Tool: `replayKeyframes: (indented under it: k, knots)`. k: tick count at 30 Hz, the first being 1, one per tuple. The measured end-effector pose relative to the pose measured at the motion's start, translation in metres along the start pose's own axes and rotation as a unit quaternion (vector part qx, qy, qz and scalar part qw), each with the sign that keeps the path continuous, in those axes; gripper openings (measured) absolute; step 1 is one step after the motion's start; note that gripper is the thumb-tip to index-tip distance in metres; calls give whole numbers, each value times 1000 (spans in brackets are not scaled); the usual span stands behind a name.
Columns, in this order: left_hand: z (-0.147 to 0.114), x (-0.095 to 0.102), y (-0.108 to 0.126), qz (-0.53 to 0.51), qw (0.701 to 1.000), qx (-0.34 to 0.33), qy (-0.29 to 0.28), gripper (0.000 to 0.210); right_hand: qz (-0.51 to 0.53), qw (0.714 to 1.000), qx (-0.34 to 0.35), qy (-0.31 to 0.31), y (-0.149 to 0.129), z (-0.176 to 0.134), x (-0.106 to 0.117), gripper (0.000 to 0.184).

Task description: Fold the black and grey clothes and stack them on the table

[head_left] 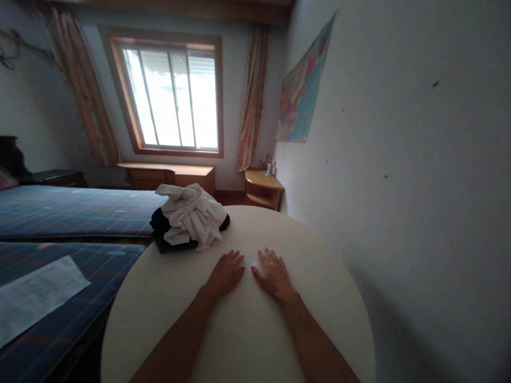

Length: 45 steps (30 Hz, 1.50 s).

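Observation:
Both my hands lie palm down on a round cream table (pixel 319 298). My left hand (pixel 225 272) rests flat with its fingers stretched forward and holds nothing. Beside it, a small gap away, my right hand (pixel 273 274) lies flat too, fingers spread and thumb pointing inward. Ahead and to the left of my left hand sits a crumpled heap of clothes: a white garment (pixel 195 213) on top of black cloth (pixel 159 223). Neither hand touches the heap. How many garments are in it I cannot tell.
Left of the table are two mattresses with blue plaid covers (pixel 80 207); a printed sheet of paper (pixel 40 295) lies on the nearer one. A white wall (pixel 419 213) runs along the right. Beyond stand a wooden desk (pixel 195 170) under the window and a corner shelf (pixel 263 181).

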State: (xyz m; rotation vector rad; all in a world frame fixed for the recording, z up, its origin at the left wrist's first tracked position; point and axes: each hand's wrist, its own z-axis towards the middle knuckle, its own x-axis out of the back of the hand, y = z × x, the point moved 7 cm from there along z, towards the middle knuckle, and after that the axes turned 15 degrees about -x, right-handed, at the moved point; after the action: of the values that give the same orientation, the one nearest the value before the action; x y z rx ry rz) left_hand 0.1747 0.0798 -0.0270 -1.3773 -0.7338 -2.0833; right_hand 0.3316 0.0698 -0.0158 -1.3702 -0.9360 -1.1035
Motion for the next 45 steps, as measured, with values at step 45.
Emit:
replayKeyframes:
  k: [45]
  knots:
    - [-11, -3, -1, -24, 998, 6, -64, 55, -22, 998, -1, -62, 6, -2, -10, 79]
